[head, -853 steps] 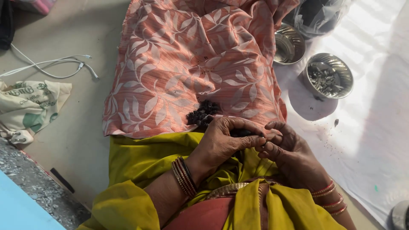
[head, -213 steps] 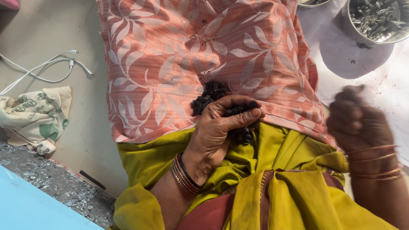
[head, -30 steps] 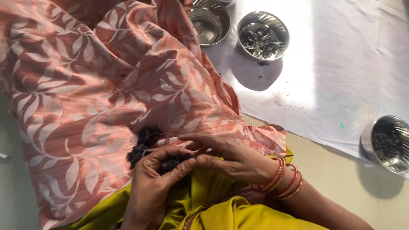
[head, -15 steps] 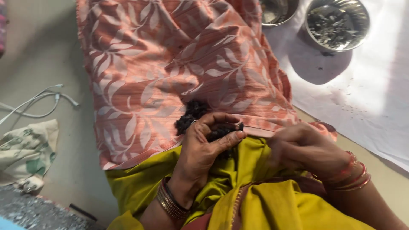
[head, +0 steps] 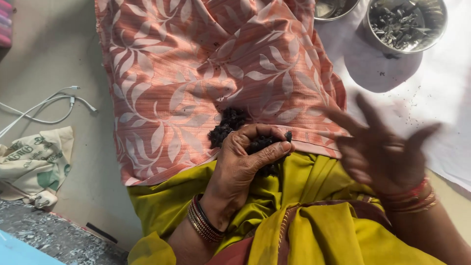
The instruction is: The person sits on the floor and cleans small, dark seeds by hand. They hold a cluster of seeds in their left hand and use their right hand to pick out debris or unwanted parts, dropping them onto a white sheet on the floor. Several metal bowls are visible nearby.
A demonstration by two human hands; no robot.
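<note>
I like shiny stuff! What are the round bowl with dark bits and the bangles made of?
The bowl looks like polished steel: silvery, with bright glints. The bangles on the left wrist seem thin metal, coppery and gold, catching light, though glass or plastic is possible.

Right hand [head: 380, 147] smeared by motion blur, fingers spread, nothing clear between them. Dark clump [head: 255, 142] partly covered by the curled left hand [head: 243, 164]; its pieces too small to name. Far steel bowl [head: 406, 22] and second bowl [head: 333, 7] cut by the top edge. White cable [head: 44, 105] runs off left.
</note>
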